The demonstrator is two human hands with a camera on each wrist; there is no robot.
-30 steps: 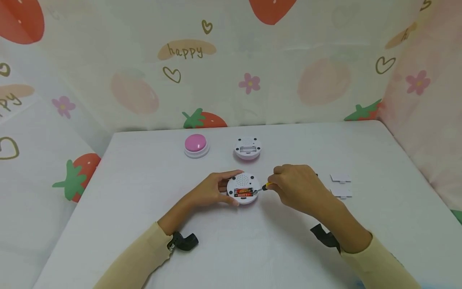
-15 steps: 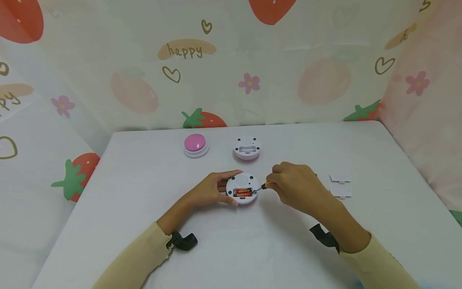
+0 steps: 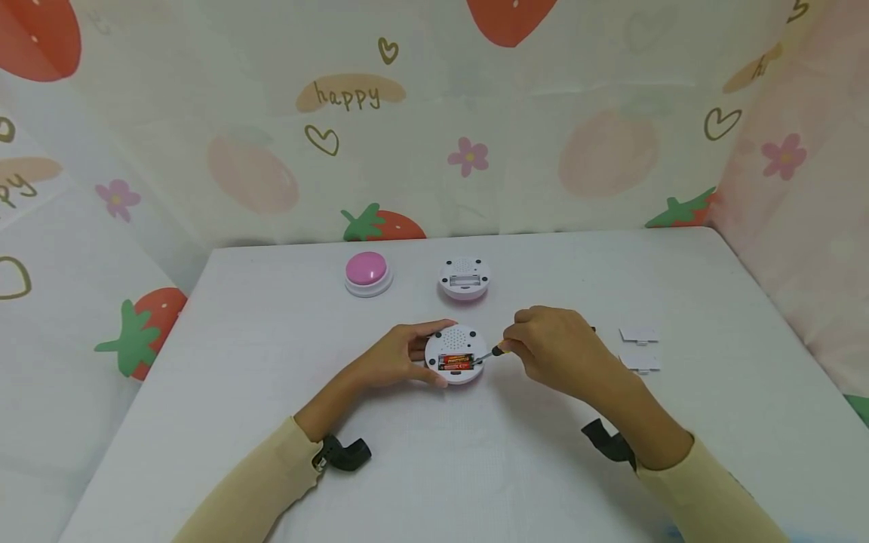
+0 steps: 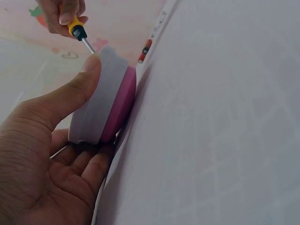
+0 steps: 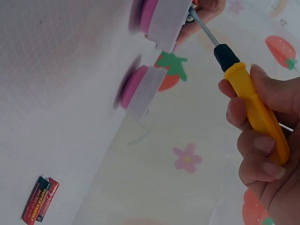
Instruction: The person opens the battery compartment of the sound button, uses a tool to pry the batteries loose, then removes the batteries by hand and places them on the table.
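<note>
Still as b4, R hand (image 3: 563, 348) holds screwdriver (image 5: 258, 112) at batts (image 3: 455, 362).

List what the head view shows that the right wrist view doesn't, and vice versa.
Only the head view: the upright pink button and two flat white pieces.

Only the right wrist view: readable lettering on loose batteries and most of the yellow handle.

Both: screwdriver, right grip, left grip, held button and second upturned button.

L grip (image 3: 390, 358) cupped (thumb (image 4: 70, 93) nr body), R grip (image 3: 557, 347) curled palm-dn, both arms (image 3: 251, 479) angled inward.
</note>
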